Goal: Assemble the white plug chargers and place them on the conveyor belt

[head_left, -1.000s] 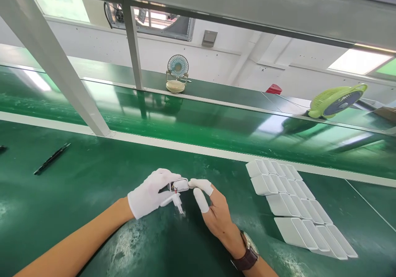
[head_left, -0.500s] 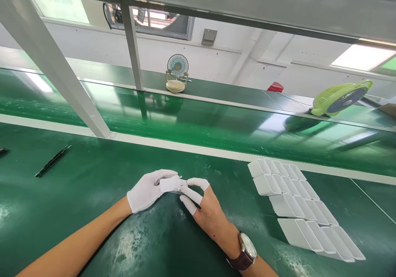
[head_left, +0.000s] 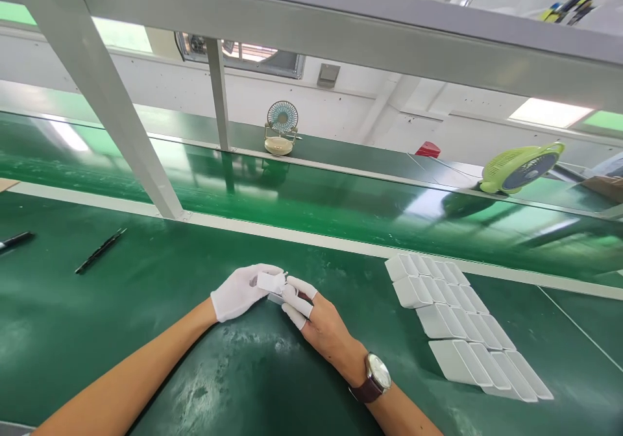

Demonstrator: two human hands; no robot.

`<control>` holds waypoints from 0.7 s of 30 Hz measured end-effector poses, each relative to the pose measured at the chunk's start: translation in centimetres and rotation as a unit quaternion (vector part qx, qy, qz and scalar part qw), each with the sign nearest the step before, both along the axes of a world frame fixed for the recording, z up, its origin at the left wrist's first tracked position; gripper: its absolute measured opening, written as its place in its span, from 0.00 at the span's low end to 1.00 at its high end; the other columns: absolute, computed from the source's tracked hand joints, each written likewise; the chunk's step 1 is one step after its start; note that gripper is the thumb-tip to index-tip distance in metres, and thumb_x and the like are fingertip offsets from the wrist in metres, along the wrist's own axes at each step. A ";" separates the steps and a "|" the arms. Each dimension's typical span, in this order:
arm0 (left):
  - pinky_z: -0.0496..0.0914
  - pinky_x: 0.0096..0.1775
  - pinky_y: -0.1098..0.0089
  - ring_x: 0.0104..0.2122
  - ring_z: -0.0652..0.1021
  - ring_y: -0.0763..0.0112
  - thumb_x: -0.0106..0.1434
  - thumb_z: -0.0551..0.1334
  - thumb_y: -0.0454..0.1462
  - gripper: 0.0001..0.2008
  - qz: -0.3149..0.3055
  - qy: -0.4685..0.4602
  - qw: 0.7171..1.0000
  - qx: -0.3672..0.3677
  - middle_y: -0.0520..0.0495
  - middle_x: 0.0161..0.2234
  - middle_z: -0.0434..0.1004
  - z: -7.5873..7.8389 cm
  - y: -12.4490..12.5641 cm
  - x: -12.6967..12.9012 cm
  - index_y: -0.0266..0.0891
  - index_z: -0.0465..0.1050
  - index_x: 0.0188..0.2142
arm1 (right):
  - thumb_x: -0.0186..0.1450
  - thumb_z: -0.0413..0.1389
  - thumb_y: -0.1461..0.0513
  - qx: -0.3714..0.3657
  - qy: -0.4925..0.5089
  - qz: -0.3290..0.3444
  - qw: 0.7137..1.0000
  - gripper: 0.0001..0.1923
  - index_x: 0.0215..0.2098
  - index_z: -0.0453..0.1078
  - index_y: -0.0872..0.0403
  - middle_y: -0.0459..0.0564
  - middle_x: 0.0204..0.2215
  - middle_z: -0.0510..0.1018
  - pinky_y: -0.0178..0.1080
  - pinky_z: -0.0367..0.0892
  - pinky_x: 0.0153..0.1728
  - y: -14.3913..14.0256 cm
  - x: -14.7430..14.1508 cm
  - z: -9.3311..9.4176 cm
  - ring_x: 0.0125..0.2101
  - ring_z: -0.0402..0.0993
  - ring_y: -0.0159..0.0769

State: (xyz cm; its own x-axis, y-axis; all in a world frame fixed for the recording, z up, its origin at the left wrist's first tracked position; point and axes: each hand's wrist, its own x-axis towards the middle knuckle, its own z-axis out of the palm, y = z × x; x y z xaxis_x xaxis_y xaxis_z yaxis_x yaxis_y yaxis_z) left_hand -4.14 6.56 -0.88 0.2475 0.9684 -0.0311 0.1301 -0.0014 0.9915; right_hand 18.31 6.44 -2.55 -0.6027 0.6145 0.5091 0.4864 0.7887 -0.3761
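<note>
At a green factory workbench [head_left: 121, 332], a worker's two hands meet over a small white part [head_left: 270, 281] — held just above the mat, near the bench's middle. The left hand [head_left: 241, 291], in a full white glove, is closed around the part's near end; the right hand [head_left: 311, 313], bare but for white finger cots and with a brown-strapped watch [head_left: 376, 379] at the wrist, pinches the other end with its covered fingertips [head_left: 298, 296]. To the right lie rows of white plastic housings [head_left: 462, 322], packed side by side on the mat. Far to the left rest a pair of black tweezers [head_left: 100, 250] and a black pen [head_left: 15, 240], well apart from the hands. Beyond the glossy green conveyor belt [head_left: 341, 202] stand a small blue desk fan [head_left: 282, 124] and a lime-green fan [head_left: 520, 167] — the latter tilted on its side.
</note>
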 end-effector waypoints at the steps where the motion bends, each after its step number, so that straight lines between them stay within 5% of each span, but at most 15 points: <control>1: 0.75 0.52 0.56 0.49 0.80 0.57 0.62 0.64 0.43 0.18 0.003 -0.009 1.000 0.010 0.42 0.49 0.81 -0.1 0.0 -0.2 0.39 0.75 0.50 | 0.70 0.54 0.65 0.006 0.002 -0.002 1.000 0.21 0.60 0.69 0.46 0.55 0.53 0.76 0.42 0.79 0.45 0.0 -0.1 0.2 0.47 0.79 0.40; 7: 0.75 0.49 0.56 0.55 0.76 0.54 0.62 0.64 0.39 0.30 0.051 -0.067 0.992 0.093 0.36 0.58 0.73 -0.3 -0.3 -1.1 0.40 0.61 0.63 | 0.68 0.56 0.67 0.036 0.102 -0.044 0.993 0.21 0.57 0.71 0.44 0.53 0.53 0.75 0.39 0.77 0.46 0.5 -0.8 3.3 0.44 0.80 0.36; 12: 0.73 0.51 0.56 0.54 0.74 0.57 0.53 0.70 0.35 0.44 0.111 0.082 0.975 0.176 0.41 0.61 0.68 0.8 -1.0 -1.3 0.49 0.54 0.67 | 0.68 0.54 0.67 -0.004 0.045 0.000 0.999 0.22 0.58 0.69 0.46 0.55 0.52 0.75 0.40 0.78 0.44 1.2 -1.5 2.6 0.45 0.79 0.39; 14: 0.74 0.52 0.56 0.51 0.77 0.58 0.51 0.71 0.36 0.41 0.098 0.150 0.963 0.203 0.43 0.59 0.70 1.0 -1.1 -1.3 0.49 0.60 0.64 | 0.68 0.54 0.67 -0.026 0.001 0.016 1.000 0.22 0.59 0.69 0.46 0.55 0.52 0.75 0.42 0.78 0.45 1.3 -1.5 1.6 0.46 0.78 0.40; 17: 0.75 0.50 0.60 0.46 0.79 0.62 0.59 0.67 0.37 0.23 0.075 0.197 0.941 0.263 0.46 0.49 0.77 0.7 -0.9 -1.3 0.46 0.71 0.54 | 0.70 0.54 0.65 -0.040 -0.009 0.004 0.999 0.20 0.59 0.69 0.45 0.55 0.52 0.75 0.43 0.77 0.46 1.3 -1.5 0.7 0.46 0.78 0.40; 21: 0.77 0.44 0.67 0.41 0.81 0.67 0.64 0.62 0.37 0.13 0.070 0.199 0.939 0.270 0.48 0.43 0.80 0.2 -0.9 -1.0 0.44 0.73 0.49 | 0.71 0.53 0.63 -0.066 0.009 -0.020 0.998 0.21 0.61 0.66 0.44 0.54 0.54 0.75 0.44 0.76 0.48 1.1 -1.6 0.7 0.49 0.77 0.41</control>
